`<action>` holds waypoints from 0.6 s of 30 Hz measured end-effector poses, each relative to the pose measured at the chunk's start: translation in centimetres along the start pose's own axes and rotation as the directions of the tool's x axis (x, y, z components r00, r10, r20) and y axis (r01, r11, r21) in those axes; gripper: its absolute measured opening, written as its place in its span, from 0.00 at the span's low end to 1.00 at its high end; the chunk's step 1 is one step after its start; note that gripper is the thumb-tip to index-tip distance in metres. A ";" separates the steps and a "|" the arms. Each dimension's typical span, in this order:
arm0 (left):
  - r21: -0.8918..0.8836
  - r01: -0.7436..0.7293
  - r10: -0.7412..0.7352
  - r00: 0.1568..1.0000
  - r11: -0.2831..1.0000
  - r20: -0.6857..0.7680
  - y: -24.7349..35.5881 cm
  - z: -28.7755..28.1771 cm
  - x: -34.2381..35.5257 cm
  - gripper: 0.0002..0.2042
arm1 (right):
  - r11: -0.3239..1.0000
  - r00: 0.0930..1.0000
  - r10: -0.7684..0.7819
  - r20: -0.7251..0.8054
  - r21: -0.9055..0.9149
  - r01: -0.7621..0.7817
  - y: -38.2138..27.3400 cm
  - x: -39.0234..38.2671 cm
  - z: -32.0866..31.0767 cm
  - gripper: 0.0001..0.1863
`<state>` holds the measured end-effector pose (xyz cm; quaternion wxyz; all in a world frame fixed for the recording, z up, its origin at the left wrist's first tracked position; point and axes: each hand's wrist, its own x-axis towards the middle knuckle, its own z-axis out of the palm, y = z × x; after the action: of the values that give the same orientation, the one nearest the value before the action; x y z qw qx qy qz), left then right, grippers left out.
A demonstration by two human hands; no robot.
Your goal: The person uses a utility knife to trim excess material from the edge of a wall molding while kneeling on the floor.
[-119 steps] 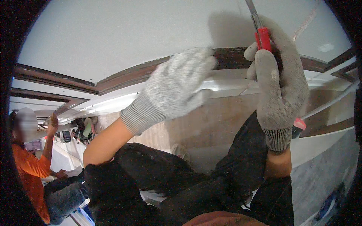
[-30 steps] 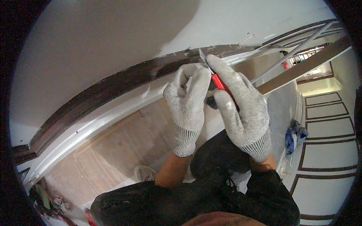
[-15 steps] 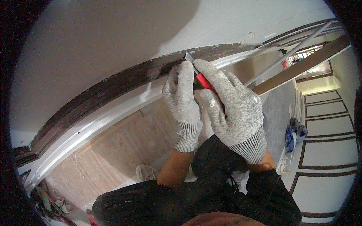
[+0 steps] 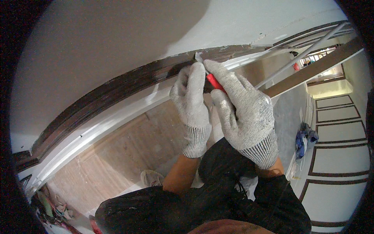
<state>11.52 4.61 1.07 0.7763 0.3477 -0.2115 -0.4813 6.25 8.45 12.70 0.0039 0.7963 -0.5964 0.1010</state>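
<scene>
We are gripping the red-handled tool in our right hand, blade at the dark trim ahead; our left hand is resting alongside, hold unclear. We should be pressing lightly.

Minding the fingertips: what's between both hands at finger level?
The head view shows a red-handled bladed tool between the left hand and right hand there.
</scene>
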 end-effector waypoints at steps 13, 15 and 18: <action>-0.211 0.213 -0.212 0.977 0.954 0.025 1.1 0.1 0.4 0.09 | 1.000 1.000 0.007 -0.011 -0.008 -0.007 0.0 -0.1 0.4 0.23; -0.252 0.218 -0.224 0.975 0.943 0.006 1.2 0.5 0.2 0.10 | 1.000 1.000 0.006 -0.010 -0.011 -0.006 0.0 -0.1 0.1 0.23; -0.273 0.248 -0.250 0.968 0.930 0.028 1.4 0.1 0.4 0.09 | 1.000 1.000 0.010 -0.003 0.014 -0.010 0.1 0.0 0.1 0.23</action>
<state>12.44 4.59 2.18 0.7504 0.2627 -0.0942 -0.5992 6.18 8.39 12.61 -0.0014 0.7931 -0.5997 0.1064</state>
